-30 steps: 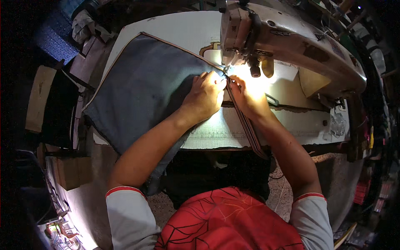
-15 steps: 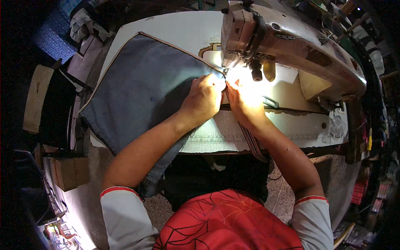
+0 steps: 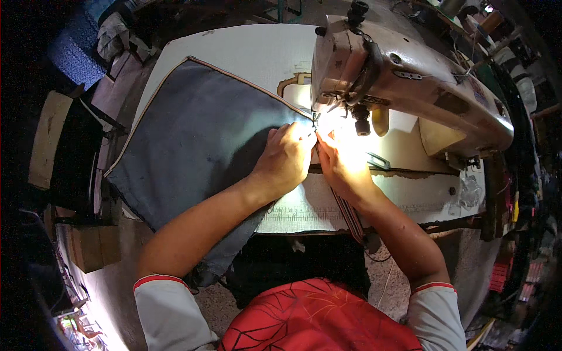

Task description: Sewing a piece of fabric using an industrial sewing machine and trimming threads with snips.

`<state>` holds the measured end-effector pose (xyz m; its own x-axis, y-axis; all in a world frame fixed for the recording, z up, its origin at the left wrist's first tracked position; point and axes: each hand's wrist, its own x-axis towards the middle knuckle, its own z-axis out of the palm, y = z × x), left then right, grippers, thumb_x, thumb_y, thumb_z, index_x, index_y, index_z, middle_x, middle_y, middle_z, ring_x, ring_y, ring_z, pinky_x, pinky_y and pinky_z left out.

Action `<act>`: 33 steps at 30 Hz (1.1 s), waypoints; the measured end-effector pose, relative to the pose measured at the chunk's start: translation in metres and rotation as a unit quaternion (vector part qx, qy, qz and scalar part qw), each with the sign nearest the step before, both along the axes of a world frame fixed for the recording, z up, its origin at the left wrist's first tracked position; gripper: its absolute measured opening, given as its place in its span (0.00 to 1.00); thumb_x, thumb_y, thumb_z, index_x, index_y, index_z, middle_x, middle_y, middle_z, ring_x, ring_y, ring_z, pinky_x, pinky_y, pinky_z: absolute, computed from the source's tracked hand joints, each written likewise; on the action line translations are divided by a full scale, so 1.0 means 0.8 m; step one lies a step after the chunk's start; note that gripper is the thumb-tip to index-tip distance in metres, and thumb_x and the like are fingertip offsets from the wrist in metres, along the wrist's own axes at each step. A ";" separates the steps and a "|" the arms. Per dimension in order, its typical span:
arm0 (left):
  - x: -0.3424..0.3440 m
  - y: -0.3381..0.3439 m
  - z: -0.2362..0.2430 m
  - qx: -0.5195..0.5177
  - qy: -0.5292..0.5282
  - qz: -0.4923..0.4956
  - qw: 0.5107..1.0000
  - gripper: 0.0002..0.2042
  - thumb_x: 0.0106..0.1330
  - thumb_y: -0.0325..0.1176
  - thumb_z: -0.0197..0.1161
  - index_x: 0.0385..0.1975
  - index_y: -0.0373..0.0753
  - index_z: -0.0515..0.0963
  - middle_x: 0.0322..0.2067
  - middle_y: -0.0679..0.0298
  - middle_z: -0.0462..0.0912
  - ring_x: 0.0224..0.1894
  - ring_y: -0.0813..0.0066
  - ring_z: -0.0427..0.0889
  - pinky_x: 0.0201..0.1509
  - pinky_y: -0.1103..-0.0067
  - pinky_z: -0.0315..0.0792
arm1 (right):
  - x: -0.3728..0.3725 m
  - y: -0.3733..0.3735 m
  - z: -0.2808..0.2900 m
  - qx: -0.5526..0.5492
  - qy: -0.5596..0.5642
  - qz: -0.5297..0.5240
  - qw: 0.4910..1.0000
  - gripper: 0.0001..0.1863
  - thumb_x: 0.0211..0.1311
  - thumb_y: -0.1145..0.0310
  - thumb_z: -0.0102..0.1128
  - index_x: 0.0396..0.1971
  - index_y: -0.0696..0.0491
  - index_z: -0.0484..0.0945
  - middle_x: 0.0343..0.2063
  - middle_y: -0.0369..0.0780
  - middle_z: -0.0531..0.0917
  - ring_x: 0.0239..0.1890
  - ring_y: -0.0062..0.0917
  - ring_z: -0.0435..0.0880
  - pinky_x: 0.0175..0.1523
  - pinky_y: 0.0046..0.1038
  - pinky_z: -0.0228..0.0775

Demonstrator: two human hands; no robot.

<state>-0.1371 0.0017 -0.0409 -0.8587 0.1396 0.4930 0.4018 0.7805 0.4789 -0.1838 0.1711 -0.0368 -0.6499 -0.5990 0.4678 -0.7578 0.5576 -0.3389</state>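
A large dark grey cloth (image 3: 187,128) with a pale tan trim along its edges lies spread over the left of the sewing table. Its trimmed far edge runs to the needle area of a worn sewing machine (image 3: 410,76). Close by the needle, my left hand (image 3: 284,155) is closed on the cloth, its fingertips bunched at the edge. Just right of it, my right hand (image 3: 346,167) pinches a striped trim strip (image 3: 346,213), which passes under the palm and hangs off the table's front edge. Bright lamp glare hides the fingertips and the presser foot.
The white table (image 3: 234,44) has a ruler scale (image 3: 316,214) along its front. A slotted metal tool (image 3: 377,161) lies right of my right hand. Clear plastic (image 3: 470,190) rests at the right end. A cardboard box (image 3: 93,248) stands low on the left.
The view has shifted, so table and machine appear lower. The cloth's far corner has slid slightly away from me relative to the needle. Both hands keep their places beside the needle.
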 end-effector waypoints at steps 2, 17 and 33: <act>0.002 -0.006 0.007 -0.019 -0.008 -0.006 1.000 0.08 0.62 0.25 0.57 0.37 0.32 0.80 0.38 0.51 0.78 0.43 0.51 0.78 0.47 0.60 0.70 | -0.001 -0.001 0.001 0.000 0.007 0.001 1.000 0.12 0.62 0.77 0.62 0.46 0.59 0.82 0.34 0.48 0.79 0.35 0.40 0.79 0.41 0.36 0.73; 0.007 -0.003 0.021 -0.104 -0.034 -0.013 0.994 0.08 0.65 0.28 0.56 0.39 0.33 0.77 0.43 0.55 0.73 0.48 0.57 0.74 0.51 0.63 0.67 | -0.002 0.002 0.003 0.013 0.007 0.003 1.000 0.15 0.61 0.78 0.63 0.48 0.58 0.83 0.32 0.45 0.79 0.35 0.38 0.79 0.41 0.34 0.73; 0.007 -0.007 0.016 -0.077 -0.042 -0.011 0.996 0.15 0.61 0.26 0.58 0.47 0.31 0.79 0.43 0.52 0.76 0.47 0.54 0.76 0.50 0.62 0.67 | 0.000 0.001 0.008 -0.032 -0.004 0.017 0.999 0.16 0.61 0.79 0.62 0.49 0.59 0.81 0.35 0.46 0.80 0.39 0.40 0.79 0.44 0.36 0.72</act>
